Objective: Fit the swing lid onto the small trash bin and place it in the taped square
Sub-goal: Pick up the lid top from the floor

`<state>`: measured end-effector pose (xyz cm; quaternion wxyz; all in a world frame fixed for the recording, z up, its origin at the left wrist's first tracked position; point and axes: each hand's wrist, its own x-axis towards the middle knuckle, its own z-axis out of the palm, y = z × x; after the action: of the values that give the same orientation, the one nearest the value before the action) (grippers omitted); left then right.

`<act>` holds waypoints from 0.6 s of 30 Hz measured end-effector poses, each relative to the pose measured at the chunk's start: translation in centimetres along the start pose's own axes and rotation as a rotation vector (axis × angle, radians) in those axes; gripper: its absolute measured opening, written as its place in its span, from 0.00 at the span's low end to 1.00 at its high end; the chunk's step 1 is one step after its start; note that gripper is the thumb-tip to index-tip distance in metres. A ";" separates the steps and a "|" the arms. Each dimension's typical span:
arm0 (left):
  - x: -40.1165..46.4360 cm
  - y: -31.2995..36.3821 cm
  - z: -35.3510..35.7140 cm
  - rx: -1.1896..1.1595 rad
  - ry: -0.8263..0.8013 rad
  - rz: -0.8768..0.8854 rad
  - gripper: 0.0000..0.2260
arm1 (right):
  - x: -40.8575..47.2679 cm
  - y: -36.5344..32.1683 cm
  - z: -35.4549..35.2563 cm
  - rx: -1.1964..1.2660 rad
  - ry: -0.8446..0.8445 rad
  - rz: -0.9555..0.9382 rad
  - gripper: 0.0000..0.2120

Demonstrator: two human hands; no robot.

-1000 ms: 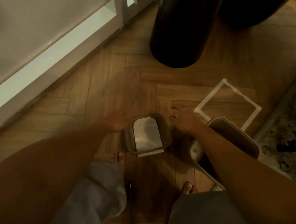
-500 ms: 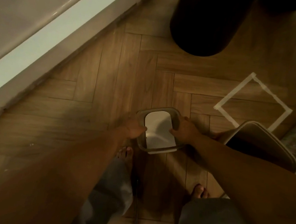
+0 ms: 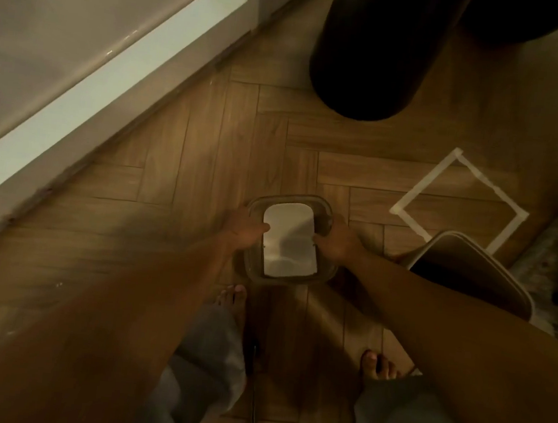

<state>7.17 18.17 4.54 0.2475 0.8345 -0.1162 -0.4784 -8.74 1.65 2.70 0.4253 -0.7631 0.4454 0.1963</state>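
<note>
Herringbone wood floor fills the frame, and at its centre both hands, left hand (image 3: 246,233) and right hand (image 3: 337,242), clasp the short sides of the swing lid (image 3: 290,243), with the open trash bin (image 3: 469,274) just to its right, below the taped square (image 3: 459,199).

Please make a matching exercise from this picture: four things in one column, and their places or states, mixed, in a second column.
1. swing lid
2. trash bin
3. taped square
4. black cylinder

a. open on top, right of the lid
b. nothing inside it
c. held on both sides by the left hand and right hand
d. standing at the top of the view

Pairs: 1-c, 2-a, 3-b, 4-d
</note>
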 end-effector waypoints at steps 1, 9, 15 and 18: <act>-0.2 0.5 0.0 -0.021 0.039 0.019 0.20 | -0.3 -0.5 -0.6 0.030 0.043 -0.003 0.26; -3.5 6.4 -0.6 -0.228 0.208 -0.010 0.28 | -5.2 -3.1 -7.5 0.164 0.241 -0.077 0.27; -6.5 12.2 -1.4 -0.310 0.147 0.027 0.37 | -10.2 -3.1 -13.0 0.382 0.458 -0.142 0.18; -8.2 14.7 -1.3 -0.506 0.110 0.100 0.41 | -12.6 -3.3 -15.0 0.541 0.536 -0.162 0.14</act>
<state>4.73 9.60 18.86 0.4774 0.7641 -0.0204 -0.4333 -13.75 -3.48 21.23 0.4940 -0.6800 0.5148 -0.1687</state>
